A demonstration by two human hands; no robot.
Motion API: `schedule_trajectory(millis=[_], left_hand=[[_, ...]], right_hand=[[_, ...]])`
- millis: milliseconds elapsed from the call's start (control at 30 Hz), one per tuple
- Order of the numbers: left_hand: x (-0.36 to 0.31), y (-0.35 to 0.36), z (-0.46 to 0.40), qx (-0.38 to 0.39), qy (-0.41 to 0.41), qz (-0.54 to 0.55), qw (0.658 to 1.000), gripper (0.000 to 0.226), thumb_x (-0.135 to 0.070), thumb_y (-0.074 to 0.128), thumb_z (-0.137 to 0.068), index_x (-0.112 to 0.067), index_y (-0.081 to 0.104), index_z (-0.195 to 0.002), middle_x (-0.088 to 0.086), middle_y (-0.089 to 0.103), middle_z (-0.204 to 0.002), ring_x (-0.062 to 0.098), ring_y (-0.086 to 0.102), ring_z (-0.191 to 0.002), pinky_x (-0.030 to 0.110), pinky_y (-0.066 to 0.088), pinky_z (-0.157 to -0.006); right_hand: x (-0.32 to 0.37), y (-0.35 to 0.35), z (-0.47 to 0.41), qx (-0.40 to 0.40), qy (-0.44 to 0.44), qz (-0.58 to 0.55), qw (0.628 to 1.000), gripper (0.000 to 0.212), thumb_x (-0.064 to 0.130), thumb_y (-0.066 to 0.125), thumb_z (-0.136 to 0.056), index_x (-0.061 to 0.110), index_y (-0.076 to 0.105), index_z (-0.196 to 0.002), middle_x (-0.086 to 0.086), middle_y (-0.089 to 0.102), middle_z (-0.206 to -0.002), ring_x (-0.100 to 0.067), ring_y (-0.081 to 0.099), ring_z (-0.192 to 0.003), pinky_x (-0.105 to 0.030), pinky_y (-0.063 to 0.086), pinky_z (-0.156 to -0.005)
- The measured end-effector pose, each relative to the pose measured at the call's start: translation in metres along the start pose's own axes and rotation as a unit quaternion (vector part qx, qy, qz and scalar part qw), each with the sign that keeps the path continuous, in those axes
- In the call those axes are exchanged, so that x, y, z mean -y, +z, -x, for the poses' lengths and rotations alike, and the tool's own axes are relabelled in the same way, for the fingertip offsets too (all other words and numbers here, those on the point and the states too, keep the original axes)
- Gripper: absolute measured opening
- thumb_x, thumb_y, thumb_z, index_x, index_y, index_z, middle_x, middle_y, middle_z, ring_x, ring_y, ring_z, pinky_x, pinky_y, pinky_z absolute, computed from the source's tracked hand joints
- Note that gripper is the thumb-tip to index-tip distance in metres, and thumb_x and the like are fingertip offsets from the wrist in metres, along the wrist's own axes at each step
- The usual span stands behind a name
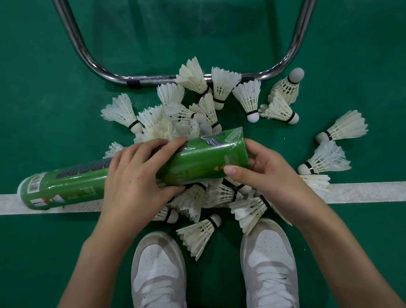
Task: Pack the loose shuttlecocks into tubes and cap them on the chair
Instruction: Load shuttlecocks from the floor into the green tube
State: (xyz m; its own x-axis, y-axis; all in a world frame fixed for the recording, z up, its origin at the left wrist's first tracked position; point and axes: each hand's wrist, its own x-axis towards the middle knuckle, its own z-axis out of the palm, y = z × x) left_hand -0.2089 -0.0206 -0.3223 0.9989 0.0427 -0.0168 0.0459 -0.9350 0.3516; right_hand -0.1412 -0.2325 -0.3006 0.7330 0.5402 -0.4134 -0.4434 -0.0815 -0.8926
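A long green shuttlecock tube point(204, 159) lies tilted across a heap of white feather shuttlecocks point(203, 99) on the green court floor. My left hand point(139, 172) wraps around the tube's middle. My right hand point(266, 174) grips the tube's right end, thumb across the front and fingers over the mouth, so whatever is at the opening is hidden. The tube's left end point(34, 188) has a barcode label and rests on the white court line. Several more shuttlecocks point(326, 159) lie scattered to the right.
A chrome chair leg frame point(135, 79) curves across the floor behind the heap. A white court line point(365, 190) runs left to right. My two white sneakers point(268, 265) stand just below the pile, with shuttlecocks point(197, 234) between them.
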Motion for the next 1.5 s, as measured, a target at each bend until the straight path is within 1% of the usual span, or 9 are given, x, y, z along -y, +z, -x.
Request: schedule_trajectory(millis=[233, 367, 567, 767, 867, 1000, 1233, 1400, 1500], left_hand=[[0.001, 0.000, -0.001, -0.002, -0.003, 0.003, 1.000, 0.086, -0.035, 0.083, -0.062, -0.035, 0.042, -0.138, -0.001, 0.056, -0.125, 0.026, 0.049, -0.112, 0.045, 0.036, -0.096], [0.000, 0.001, -0.001, -0.005, -0.002, 0.002, 1.000, 0.086, -0.035, 0.083, -0.061, -0.035, 0.042, -0.137, -0.001, 0.057, -0.124, 0.025, 0.048, -0.111, 0.044, 0.036, -0.095], [-0.001, 0.000, 0.000, -0.001, -0.005, 0.004, 1.000, 0.087, -0.034, 0.083, -0.062, -0.036, 0.041, -0.138, -0.001, 0.056, -0.125, 0.025, 0.046, -0.112, 0.044, 0.035, -0.096], [0.000, 0.000, -0.001, -0.001, -0.007, 0.007, 1.000, 0.088, -0.033, 0.084, -0.062, -0.036, 0.041, -0.138, -0.001, 0.056, -0.126, 0.025, 0.046, -0.112, 0.046, 0.036, -0.096], [-0.001, 0.000, -0.001, 0.001, -0.007, 0.007, 1.000, 0.088, -0.033, 0.084, -0.062, -0.037, 0.041, -0.138, -0.002, 0.056, -0.126, 0.025, 0.046, -0.112, 0.046, 0.036, -0.096], [-0.002, 0.000, -0.001, 0.000, -0.010, 0.006, 1.000, 0.087, -0.033, 0.084, -0.062, -0.036, 0.041, -0.138, -0.002, 0.056, -0.125, 0.024, 0.045, -0.112, 0.045, 0.036, -0.096], [-0.001, 0.000, -0.001, -0.002, -0.009, 0.009, 1.000, 0.087, -0.033, 0.084, -0.062, -0.036, 0.042, -0.137, -0.001, 0.056, -0.125, 0.023, 0.045, -0.112, 0.044, 0.035, -0.096], [-0.001, 0.000, 0.000, -0.002, -0.003, 0.005, 1.000, 0.086, -0.034, 0.083, -0.062, -0.036, 0.042, -0.138, -0.001, 0.056, -0.125, 0.024, 0.046, -0.111, 0.045, 0.036, -0.095], [-0.001, 0.000, -0.001, 0.001, -0.004, 0.003, 1.000, 0.087, -0.035, 0.083, -0.063, -0.037, 0.040, -0.138, -0.001, 0.056, -0.125, 0.024, 0.046, -0.112, 0.044, 0.036, -0.095]], right_hand=[[0.004, -0.011, 0.008, -0.051, -0.016, 0.024, 0.998, 0.031, 0.006, 0.065, -0.075, 0.013, 0.058, -0.105, 0.001, 0.071, -0.094, -0.008, 0.066, -0.088, -0.015, 0.049, -0.075], [0.002, -0.032, 0.018, -0.122, -0.035, 0.067, 0.990, 0.032, 0.011, 0.066, -0.075, 0.016, 0.059, -0.105, 0.001, 0.072, -0.094, -0.009, 0.066, -0.092, -0.017, 0.050, -0.078], [-0.020, -0.062, 0.023, -0.260, -0.009, 0.203, 0.944, 0.024, 0.001, 0.064, -0.082, 0.016, 0.058, -0.100, -0.002, 0.067, -0.096, -0.015, 0.061, -0.085, -0.011, 0.048, -0.073], [-0.042, -0.071, 0.022, -0.291, 0.054, 0.308, 0.904, 0.020, 0.006, 0.069, -0.079, 0.015, 0.059, -0.094, -0.002, 0.064, -0.092, -0.017, 0.059, -0.082, -0.010, 0.043, -0.067], [-0.049, -0.069, 0.019, -0.281, 0.080, 0.296, 0.909, 0.022, 0.009, 0.070, -0.080, 0.016, 0.059, -0.097, -0.006, 0.064, -0.090, -0.017, 0.060, -0.078, -0.021, 0.044, -0.068], [-0.054, -0.064, 0.014, -0.274, 0.089, 0.292, 0.912, 0.032, 0.013, 0.070, -0.081, 0.018, 0.053, -0.108, -0.002, 0.059, -0.090, -0.008, 0.055, -0.073, -0.020, 0.041, -0.061], [-0.061, -0.061, 0.006, -0.299, 0.065, 0.261, 0.916, 0.030, 0.008, 0.065, -0.083, 0.020, 0.051, -0.107, -0.003, 0.058, -0.083, -0.013, 0.055, -0.070, -0.013, 0.039, -0.050], [-0.055, -0.057, 0.012, -0.319, 0.018, 0.218, 0.922, 0.028, 0.007, 0.063, -0.084, 0.025, 0.052, -0.103, 0.003, 0.062, -0.075, 0.001, 0.053, -0.060, -0.013, 0.041, -0.053], [-0.044, -0.055, 0.016, -0.333, -0.018, 0.196, 0.922, 0.028, 0.007, 0.064, -0.084, 0.024, 0.053, -0.103, 0.007, 0.063, -0.072, 0.002, 0.055, -0.062, -0.013, 0.045, -0.064]])
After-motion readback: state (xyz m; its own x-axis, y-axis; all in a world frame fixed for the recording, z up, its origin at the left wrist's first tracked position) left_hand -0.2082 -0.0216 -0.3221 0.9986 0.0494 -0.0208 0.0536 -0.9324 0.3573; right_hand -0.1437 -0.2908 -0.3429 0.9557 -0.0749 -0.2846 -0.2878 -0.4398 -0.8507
